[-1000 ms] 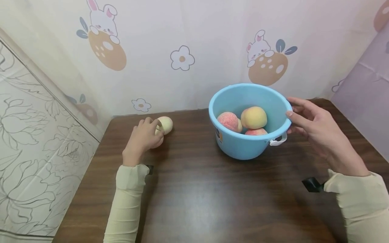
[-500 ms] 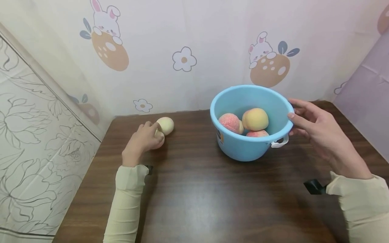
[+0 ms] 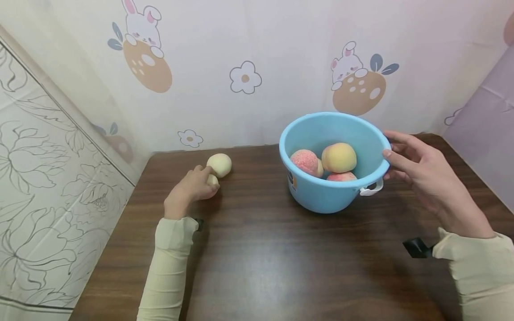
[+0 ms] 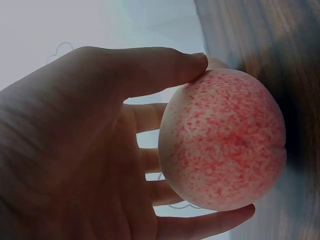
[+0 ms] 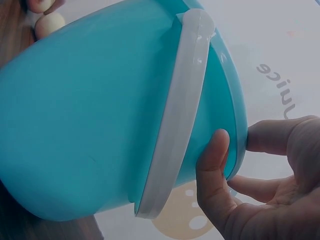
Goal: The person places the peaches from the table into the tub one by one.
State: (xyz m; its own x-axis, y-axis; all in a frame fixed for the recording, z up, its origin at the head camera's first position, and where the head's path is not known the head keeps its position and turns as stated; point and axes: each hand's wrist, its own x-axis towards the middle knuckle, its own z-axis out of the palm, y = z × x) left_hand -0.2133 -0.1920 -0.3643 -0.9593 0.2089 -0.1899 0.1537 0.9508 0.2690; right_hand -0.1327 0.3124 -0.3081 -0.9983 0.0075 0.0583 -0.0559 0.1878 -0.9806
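Note:
My left hand (image 3: 190, 189) holds a peach (image 4: 227, 140) low over the table's left part, thumb on one side and fingers around the other. Pale skin with red speckles covers that peach in the left wrist view. Just beyond it lies a second, cream-coloured peach (image 3: 219, 165). A light blue bucket (image 3: 321, 196) stands upright at right of centre, with several peaches inside, among them a pink one (image 3: 304, 161) and a yellow one (image 3: 339, 157). On the bucket's right side, my right hand (image 3: 425, 174) pinches the rim between thumb and fingers.
The dark brown wooden table (image 3: 257, 258) runs back to a wall covering (image 3: 281, 58) printed with rabbits and flowers. A white bucket handle (image 5: 177, 110) hangs down by the right hand. Another covering (image 3: 36, 200) with line-drawn flowers borders the left side.
The head view has shifted slightly. Both hands keep their places, the left on the peach and the right at the bucket's rim.

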